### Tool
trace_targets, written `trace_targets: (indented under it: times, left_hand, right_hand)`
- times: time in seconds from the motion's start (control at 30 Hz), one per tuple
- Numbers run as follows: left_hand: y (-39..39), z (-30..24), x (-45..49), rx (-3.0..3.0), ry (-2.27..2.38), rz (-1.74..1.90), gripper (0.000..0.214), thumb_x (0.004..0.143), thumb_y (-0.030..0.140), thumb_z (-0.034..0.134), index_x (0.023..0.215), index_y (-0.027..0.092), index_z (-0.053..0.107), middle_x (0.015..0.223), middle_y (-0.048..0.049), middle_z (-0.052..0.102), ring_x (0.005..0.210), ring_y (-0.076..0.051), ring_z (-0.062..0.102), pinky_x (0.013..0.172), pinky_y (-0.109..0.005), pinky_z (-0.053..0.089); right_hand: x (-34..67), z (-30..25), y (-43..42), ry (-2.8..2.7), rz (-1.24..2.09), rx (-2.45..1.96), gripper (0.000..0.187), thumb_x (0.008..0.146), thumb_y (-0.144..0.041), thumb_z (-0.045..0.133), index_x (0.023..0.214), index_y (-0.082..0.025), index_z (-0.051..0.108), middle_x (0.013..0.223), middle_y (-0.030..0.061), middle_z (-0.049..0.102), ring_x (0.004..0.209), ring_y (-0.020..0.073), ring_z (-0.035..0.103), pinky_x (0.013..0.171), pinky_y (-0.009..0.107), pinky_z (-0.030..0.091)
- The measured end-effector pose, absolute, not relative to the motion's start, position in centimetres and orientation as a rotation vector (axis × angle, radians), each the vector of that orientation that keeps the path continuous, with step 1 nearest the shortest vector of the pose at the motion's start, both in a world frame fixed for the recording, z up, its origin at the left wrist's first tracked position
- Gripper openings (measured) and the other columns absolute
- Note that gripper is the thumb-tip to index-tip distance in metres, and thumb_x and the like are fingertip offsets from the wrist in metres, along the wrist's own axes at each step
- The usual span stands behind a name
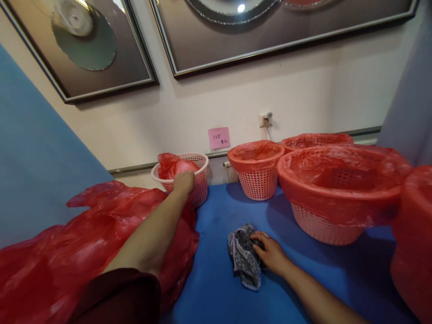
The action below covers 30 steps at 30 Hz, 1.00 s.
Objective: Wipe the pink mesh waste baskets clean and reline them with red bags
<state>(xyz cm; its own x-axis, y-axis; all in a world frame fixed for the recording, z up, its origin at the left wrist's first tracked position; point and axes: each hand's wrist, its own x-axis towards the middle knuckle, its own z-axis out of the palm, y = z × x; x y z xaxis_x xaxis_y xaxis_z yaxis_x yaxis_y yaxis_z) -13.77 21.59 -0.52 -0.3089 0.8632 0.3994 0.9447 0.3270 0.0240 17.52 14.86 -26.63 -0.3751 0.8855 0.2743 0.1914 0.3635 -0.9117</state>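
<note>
My left hand (185, 182) reaches forward to a pale pink plastic basket (201, 186) near the wall. It is closed at the basket's front rim, its fingertips hidden from me. Inside that basket lies a bunched red plastic bag (184, 167). On the blue surface, my right hand (270, 253) is closed on the right edge of a crumpled grey speckled cloth (243, 254) with light-coloured edging. The cloth lies in loose folds, and part of the fingers is tucked against it.
A large red plastic bag (111, 229) spreads along the left, under my left arm. Red-bag-lined baskets stand to the right, including a small one (258, 180) and a wide one (324, 220). A pink note (218, 138) and a socket (265, 120) are on the wall.
</note>
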Motion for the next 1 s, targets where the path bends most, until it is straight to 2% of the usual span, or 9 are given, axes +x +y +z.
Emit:
trace_targets:
  times: [0.13,0.37,0.5,0.6,0.73,0.83,0.93,1.0]
  left_hand:
    - [20.7,-0.9,-12.6,-1.685,-2.201,-0.198,0.027,0.088,0.016,0.048,0.101,0.016,0.071,0.104,-0.0169,0.071,0.108,-0.033,0.063,0.092,-0.043,0.047]
    - [18.1,1.1,-9.8,-1.646,-2.055,-0.164,0.028,0.092,0.017,0.043,0.107,0.015,0.067,0.112,-0.0183,0.066,0.109,-0.033,0.060,0.088,-0.040,0.046]
    - [15.5,3.5,-7.6,-1.635,-2.002,-0.178,0.025,0.094,0.018,0.045,0.106,0.016,0.066,0.112,-0.0154,0.065,0.109,-0.031,0.059,0.086,-0.038,0.046]
    - [11.7,3.9,-5.5,-1.636,-1.948,-0.197,0.020,0.094,0.020,0.049,0.103,0.017,0.066,0.108,-0.0134,0.065,0.107,-0.030,0.059,0.082,-0.036,0.045]
    - [5.1,0.0,-2.0,-1.790,-1.821,-0.182,0.017,0.093,0.017,0.049,0.093,0.020,0.066,0.095,-0.0092,0.064,0.092,-0.024,0.058,0.075,-0.033,0.043]
    - [1.3,-5.1,0.2,-1.991,-1.644,-0.284,0.026,0.097,0.014,0.044,0.084,0.022,0.066,0.085,-0.0074,0.063,0.080,-0.021,0.055,0.070,-0.034,0.043]
    - [-0.4,-9.4,1.7,-2.119,-1.453,-0.297,0.021,0.098,0.014,0.047,0.088,0.022,0.064,0.084,-0.0066,0.063,0.074,-0.020,0.053,0.065,-0.034,0.043]
    - [-0.9,-11.3,2.4,-2.170,-1.388,-0.234,0.017,0.098,0.016,0.049,0.091,0.022,0.064,0.085,-0.0061,0.064,0.074,-0.020,0.055,0.064,-0.034,0.045]
  right_hand:
    - [17.6,-26.4,14.8,-1.795,1.063,-0.935,0.031,0.079,-0.028,0.058,0.104,-0.023,0.076,0.121,0.0098,0.072,0.117,0.0274,0.066,0.107,0.047,0.048]
    - [17.6,-26.8,15.1,-1.775,1.070,-0.920,0.029,0.078,-0.028,0.058,0.101,-0.023,0.076,0.117,0.0078,0.073,0.113,0.0259,0.067,0.106,0.046,0.048]
    - [17.5,-27.1,15.1,-1.783,1.083,-0.883,0.028,0.079,-0.031,0.058,0.101,-0.023,0.075,0.113,0.0078,0.073,0.109,0.0258,0.068,0.103,0.046,0.050]
    - [17.5,-26.7,15.0,-1.703,1.059,-0.923,0.029,0.081,-0.036,0.060,0.102,-0.022,0.074,0.117,0.0096,0.071,0.113,0.0268,0.065,0.106,0.048,0.048]
    - [18.2,-24.4,13.6,-1.460,0.992,-0.918,0.049,0.088,-0.049,0.056,0.125,-0.017,0.063,0.139,0.0174,0.056,0.115,0.0276,0.063,0.104,0.050,0.049]
    - [19.0,-22.2,11.1,-1.389,1.024,-0.682,0.057,0.095,-0.050,0.052,0.143,-0.020,0.047,0.151,0.0170,0.045,0.125,0.0268,0.058,0.102,0.044,0.052]
    - [19.3,-20.6,8.3,-1.366,1.128,-0.480,0.064,0.096,-0.052,0.051,0.151,-0.022,0.035,0.151,0.0156,0.046,0.131,0.0281,0.055,0.102,0.043,0.052]
    - [19.2,-20.3,7.1,-1.329,1.154,-0.490,0.066,0.095,-0.053,0.054,0.150,-0.022,0.036,0.146,0.0147,0.053,0.131,0.0283,0.056,0.105,0.043,0.051]
